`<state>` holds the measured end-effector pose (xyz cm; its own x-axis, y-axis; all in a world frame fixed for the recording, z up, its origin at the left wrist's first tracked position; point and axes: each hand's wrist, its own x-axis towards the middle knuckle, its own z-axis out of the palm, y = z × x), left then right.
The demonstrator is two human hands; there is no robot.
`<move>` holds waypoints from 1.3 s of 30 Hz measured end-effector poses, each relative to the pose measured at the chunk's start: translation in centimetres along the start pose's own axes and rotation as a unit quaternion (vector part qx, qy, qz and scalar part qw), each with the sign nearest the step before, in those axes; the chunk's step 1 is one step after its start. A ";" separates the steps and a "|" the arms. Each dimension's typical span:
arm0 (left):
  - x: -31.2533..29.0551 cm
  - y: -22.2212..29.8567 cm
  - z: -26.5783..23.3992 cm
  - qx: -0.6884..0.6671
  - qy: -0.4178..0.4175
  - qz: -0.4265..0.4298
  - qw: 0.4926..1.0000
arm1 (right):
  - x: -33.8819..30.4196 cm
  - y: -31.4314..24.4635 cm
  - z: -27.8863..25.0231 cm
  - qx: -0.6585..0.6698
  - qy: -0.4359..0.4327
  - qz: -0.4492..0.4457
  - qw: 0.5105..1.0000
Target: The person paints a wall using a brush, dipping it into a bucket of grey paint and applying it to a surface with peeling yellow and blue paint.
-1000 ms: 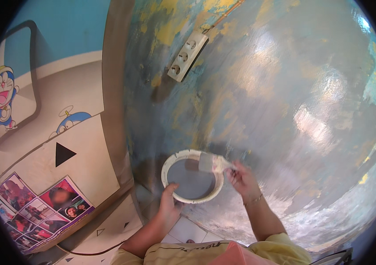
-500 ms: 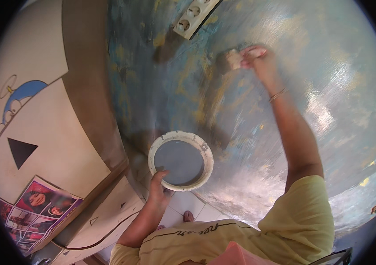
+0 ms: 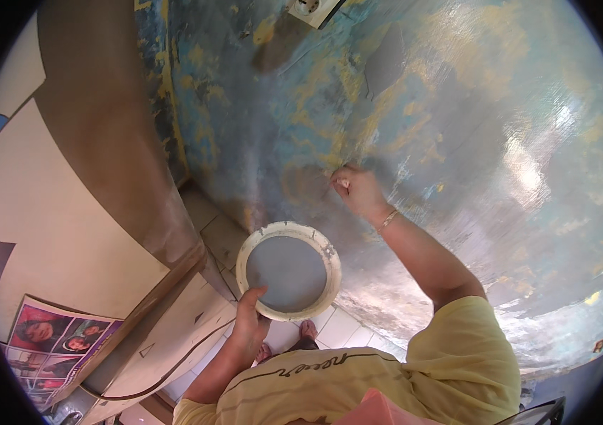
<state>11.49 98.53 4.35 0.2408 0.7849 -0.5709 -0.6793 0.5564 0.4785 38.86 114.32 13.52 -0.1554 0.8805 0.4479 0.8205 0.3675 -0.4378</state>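
Note:
My left hand (image 3: 250,322) grips a round white bucket (image 3: 335,265) at its near left rim, the thumb hooked over the edge. Smooth grey paint (image 3: 287,273) fills the bucket, whose rim is chipped and stained. My right hand (image 3: 354,190) is up at the wall (image 3: 443,149), fingers pinched together; what they hold is mostly hidden and blurred now, though earlier it showed as a small cream sponge-like piece. The wall is mottled in grey, teal and yellow. A darker grey patch (image 3: 385,62) lies on it above my right hand.
A white socket strip (image 3: 308,7) hangs on the wall at the top. To the left stand a brown edge (image 3: 114,134) and a cream panel (image 3: 68,205) with a picture sheet (image 3: 53,340). A dark cable (image 3: 181,368) runs low on the left, near the tiled floor (image 3: 337,329).
My right hand has come down and left along the wall, toward the bucket. A dark grey patch shows near where it was. The view has shifted slightly; my left hand keeps its hold.

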 end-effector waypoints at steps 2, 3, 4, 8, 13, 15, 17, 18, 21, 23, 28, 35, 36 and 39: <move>0.0 -0.1 0.6 0.001 -0.002 0.011 1.000 | 0.3 2.5 0.5 -0.007 0.005 -0.026 1.000; -0.1 -0.3 0.6 0.004 -0.006 0.016 1.000 | 1.0 2.6 -0.3 -0.004 0.000 -0.027 1.000; -0.1 -0.4 0.8 0.002 -0.002 0.016 1.000 | 2.4 2.8 -1.6 0.006 0.005 -0.039 0.999; 0.3 -0.5 0.1 -0.005 0.007 0.010 1.000 | 7.4 0.0 -7.6 -0.045 0.038 -0.076 0.995; 0.0 -0.5 0.3 0.021 -0.002 0.012 1.000 | 12.7 -4.1 -19.1 -0.190 0.192 -0.257 0.928; 0.6 -0.8 -0.3 0.007 -0.015 0.021 1.000 | 12.9 -8.6 -20.8 -0.126 0.307 -0.251 0.909; 0.7 -1.1 -0.8 0.003 -0.019 0.028 0.999 | 11.7 -9.6 -20.4 -0.137 0.298 -0.255 0.910; 0.7 -1.2 -1.1 -0.004 -0.024 0.038 0.999 | 11.6 -9.6 -20.0 -0.147 0.289 -0.264 0.908; 0.5 -1.4 -1.7 -0.008 -0.019 0.040 0.999 | 7.8 -5.5 -12.8 -0.218 0.128 -0.161 0.954; 0.5 -1.5 -1.5 -0.001 -0.009 0.038 0.999 | 4.0 -1.5 -5.1 -0.187 0.096 -0.143 0.967; 0.7 -2.0 -2.1 0.008 0.018 0.051 0.999 | -0.9 6.7 8.4 -0.073 0.001 -0.062 0.995; 0.9 -2.0 -2.4 -0.011 -0.001 -0.002 1.000 | 6.3 6.1 1.1 -0.114 0.046 -0.110 0.986; 1.0 -2.3 -2.6 -0.013 0.003 -0.016 1.000 | 7.7 5.0 -1.3 -0.098 0.063 -0.119 0.986; 1.6 -3.0 -3.0 -0.023 -0.012 -0.023 0.999 | 12.0 1.1 -9.1 -0.150 0.141 -0.200 0.958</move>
<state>11.84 97.34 0.03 0.2890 0.7658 -0.5745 -0.6981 0.5792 0.4209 42.91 122.56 25.50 -0.3704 0.5554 0.7446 0.8542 0.5186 0.0381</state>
